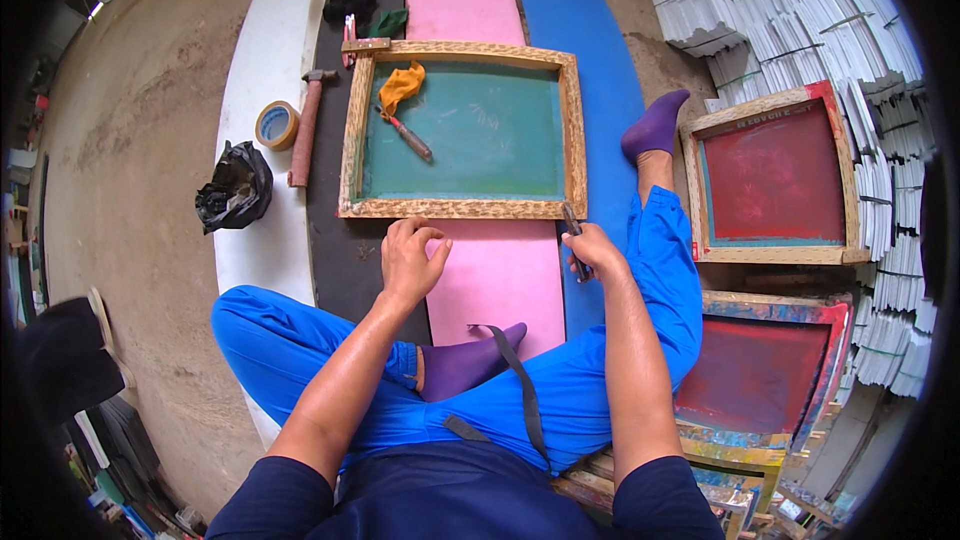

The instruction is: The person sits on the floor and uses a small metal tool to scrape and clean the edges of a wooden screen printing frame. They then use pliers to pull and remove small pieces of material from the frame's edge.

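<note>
A wooden-framed screen [460, 209] with green mesh lies flat in front of me. My right hand [597, 248] is closed round dark-handled pliers [572, 225], whose jaws are at the frame's near right corner. Beside the near rail, left of its middle, my left hand [408, 258] has bent fingers and the thumb apart, with nothing visible in it. On the mesh lie an orange cloth [401, 87] and a screwdriver-like tool with a red-and-dark handle [413, 142]. Something small and red [349, 40] and a wood piece [366, 45] sit at the far left corner.
Left of the frame are a hammer [306, 135], a tape roll [277, 126] and a black plastic bag [235, 187]. Red-meshed screens [775, 180] stand at right, before stacked white bundles [800, 10]. White, black, pink and blue mats [575, 10] run underneath. My legs flank the work.
</note>
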The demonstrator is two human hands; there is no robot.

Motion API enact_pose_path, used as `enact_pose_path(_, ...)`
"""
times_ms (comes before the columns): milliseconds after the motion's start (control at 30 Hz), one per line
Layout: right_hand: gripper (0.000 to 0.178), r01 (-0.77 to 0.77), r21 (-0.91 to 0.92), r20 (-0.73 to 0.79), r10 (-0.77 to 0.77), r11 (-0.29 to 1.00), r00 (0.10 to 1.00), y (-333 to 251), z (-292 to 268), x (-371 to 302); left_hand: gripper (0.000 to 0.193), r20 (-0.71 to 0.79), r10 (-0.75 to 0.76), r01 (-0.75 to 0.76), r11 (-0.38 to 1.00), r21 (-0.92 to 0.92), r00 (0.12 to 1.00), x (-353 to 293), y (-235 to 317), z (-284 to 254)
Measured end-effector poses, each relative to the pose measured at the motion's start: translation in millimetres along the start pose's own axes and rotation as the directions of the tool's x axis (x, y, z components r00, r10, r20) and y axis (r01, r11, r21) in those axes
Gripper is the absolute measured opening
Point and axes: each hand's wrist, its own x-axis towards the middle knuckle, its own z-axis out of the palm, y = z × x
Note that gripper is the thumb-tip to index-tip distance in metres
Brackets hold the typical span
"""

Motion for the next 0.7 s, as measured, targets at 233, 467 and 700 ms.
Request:
enact_pose_path(233, 0.027, 0.028, -0.112, -0.213, -0.052, 0.993, 0.976, 0.7, 15.9, -7.2, 0.019, -0.037, 0.006, -0.007, 1.000, -0.013, 0.999, 0.7, -0.9, 4.4)
enact_pose_path(467, 0.033, -0.008, -0.234, -0.277, -0.059, 0.972, 0.959, -6.7, 20.1, -13.0, 0.017, -0.048, 0.004, -0.006, 0.999, -0.039, 0.999, 2.8, -2.3, 12.9)
enact_pose_path(700, 0.033, 0.075, -0.179, -0.387, -0.140, 0.981, 0.912, 30.5, 43.6, 15.0, 0.018, -0.024, -0.026, 0.025, 0.999, -0.041, 0.999, 4.1, -0.5, 13.4)
